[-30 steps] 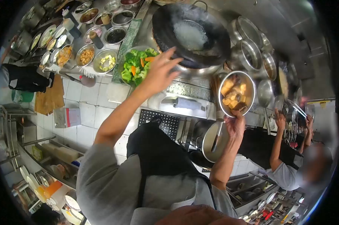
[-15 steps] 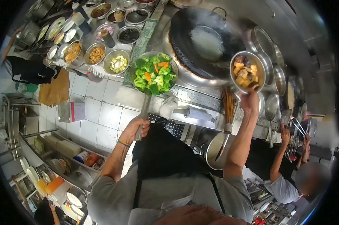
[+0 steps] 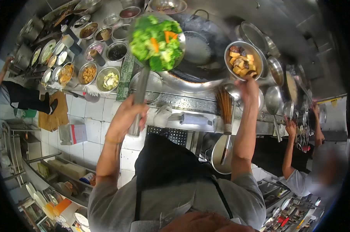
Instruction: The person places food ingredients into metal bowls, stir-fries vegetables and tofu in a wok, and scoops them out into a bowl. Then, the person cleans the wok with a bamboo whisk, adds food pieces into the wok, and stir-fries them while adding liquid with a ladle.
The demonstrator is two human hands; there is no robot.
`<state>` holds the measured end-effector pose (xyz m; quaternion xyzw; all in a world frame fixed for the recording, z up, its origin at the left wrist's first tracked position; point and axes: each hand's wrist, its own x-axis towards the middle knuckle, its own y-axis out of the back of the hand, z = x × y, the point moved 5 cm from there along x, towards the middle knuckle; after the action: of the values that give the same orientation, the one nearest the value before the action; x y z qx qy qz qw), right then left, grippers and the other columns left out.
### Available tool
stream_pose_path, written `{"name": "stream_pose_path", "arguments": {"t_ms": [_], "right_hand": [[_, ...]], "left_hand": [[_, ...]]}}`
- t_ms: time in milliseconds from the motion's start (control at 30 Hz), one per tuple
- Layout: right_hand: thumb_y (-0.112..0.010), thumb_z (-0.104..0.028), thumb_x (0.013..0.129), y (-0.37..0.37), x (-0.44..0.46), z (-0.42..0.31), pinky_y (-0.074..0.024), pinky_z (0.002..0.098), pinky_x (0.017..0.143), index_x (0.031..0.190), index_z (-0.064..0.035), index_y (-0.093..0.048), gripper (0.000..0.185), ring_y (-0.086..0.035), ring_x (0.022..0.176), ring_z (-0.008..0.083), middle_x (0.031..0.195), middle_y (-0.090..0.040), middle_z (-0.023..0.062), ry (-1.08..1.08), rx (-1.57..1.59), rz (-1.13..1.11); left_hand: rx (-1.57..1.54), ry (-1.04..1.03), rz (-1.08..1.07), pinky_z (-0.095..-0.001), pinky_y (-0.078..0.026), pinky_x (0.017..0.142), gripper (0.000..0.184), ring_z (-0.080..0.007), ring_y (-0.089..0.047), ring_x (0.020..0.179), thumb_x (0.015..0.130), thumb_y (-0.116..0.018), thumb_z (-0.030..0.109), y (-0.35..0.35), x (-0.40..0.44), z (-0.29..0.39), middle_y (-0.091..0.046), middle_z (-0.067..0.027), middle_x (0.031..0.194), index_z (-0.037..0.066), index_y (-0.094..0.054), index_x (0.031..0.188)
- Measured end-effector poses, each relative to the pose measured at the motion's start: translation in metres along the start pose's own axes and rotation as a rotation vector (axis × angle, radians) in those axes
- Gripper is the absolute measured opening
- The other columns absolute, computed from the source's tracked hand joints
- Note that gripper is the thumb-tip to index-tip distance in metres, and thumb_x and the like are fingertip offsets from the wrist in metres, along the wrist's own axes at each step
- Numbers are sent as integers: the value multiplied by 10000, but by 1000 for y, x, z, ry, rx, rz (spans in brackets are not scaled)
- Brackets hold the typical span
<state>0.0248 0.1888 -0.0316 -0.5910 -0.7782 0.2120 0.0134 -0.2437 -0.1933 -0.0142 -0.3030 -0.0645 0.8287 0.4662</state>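
Head view: left hand (image 3: pixel 129 115) clasps strainer (image 3: pixel 141 87), right hand (image 3: pixel 249 92) bowl (image 3: pixel 259 58) (brush (image 3: pixel 224 109) between, wok (image 3: pixel 216 40) overlapped).

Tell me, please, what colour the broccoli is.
The broccoli is green; the head view, the only one, shows it best.

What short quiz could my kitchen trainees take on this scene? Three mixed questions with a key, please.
1. Which item is in the wearer's left hand?
A) A brush
B) A long-handled scoop of broccoli
C) A towel

2. True or false: the metal bowl sits with no hand on it.

3. Fill the gap: in the picture, a large dark ____ shows between the broccoli and the metal bowl.

Key
1. B
2. False; the wearer's right hand holds it.
3. wok
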Motion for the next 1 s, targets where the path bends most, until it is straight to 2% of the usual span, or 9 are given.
{"name": "stream_pose_path", "arguments": {"t_ms": [167,200,333,433,533,567,600,833,1000], "right_hand": [[-414,-6,903,-2,14,5,-571,375,485,1222,8,-463,323,-644,644,243,917,-647,179,24,-65,-34],[-405,6,907,-9,12,2,-558,363,455,1296,-75,-416,397,-644,638,242,989,-636,179,44,-107,3],[-458,4,897,-31,17,-7,-544,348,428,1387,-170,-336,534,-663,671,255,1107,-598,193,240,-349,99],[-491,-1,870,-44,39,-13,-530,351,411,1453,-167,-271,644,-663,667,267,1085,-606,185,466,-636,200],[-547,44,814,-77,62,-11,-550,458,656,1497,-208,-229,794,-654,838,425,1156,-510,281,761,-1093,299],[-561,57,802,-89,64,-7,-545,480,717,1498,-214,-235,815,-643,882,459,1173,-482,304,911,-1249,349],[-592,68,781,-107,56,-8,-493,511,843,1491,-237,-264,840,-579,968,527,1185,-410,347,793,-1228,308],[-527,36,848,-141,40,-45,-522,518,751,1457,-232,-363,685,-612,837,488,1174,-421,308,1157,-1362,287],[-505,52,850,-101,33,-35,-508,541,756,1467,-241,-345,701,-615,861,488,1210,-416,289,1035,-1426,243]], "left_hand": [[197,-98,-11,-292,-423,382,211,-134,-521,463,831,-604,68,-41,102,-3,-531,-52,675,9,-475,986],[262,-105,3,-290,-425,388,214,-136,-531,474,829,-601,65,-45,118,-7,-536,-56,681,4,-473,989],[471,-341,111,-317,-435,402,357,-161,-562,478,789,-625,50,-49,143,4,-536,-84,683,-52,-404,1050],[523,-444,162,-314,-431,405,403,-161,-566,485,794,-605,51,-39,125,27,-530,-86,680,-94,-389,1102],[424,-459,135,-299,-430,403,490,-151,-548,474,809,-588,55,-18,106,36,-527,-70,679,-105,-369,1218],[360,-439,137,-293,-426,396,464,-147,-535,463,811,-585,52,-13,93,39,-522,-63,667,-81,-388,1209],[298,-423,137,-286,-423,388,439,-142,-523,453,812,-581,49,-11,77,43,-516,-55,654,-58,-406,1200],[37,-183,175,-273,-410,337,272,-142,-472,376,777,-571,31,71,-28,-29,-512,-53,655,30,-453,1021],[-323,29,30,-285,-421,311,243,-145,-471,380,760,-573,12,105,-63,-130,-485,-58,657,46,-451,968]]}}
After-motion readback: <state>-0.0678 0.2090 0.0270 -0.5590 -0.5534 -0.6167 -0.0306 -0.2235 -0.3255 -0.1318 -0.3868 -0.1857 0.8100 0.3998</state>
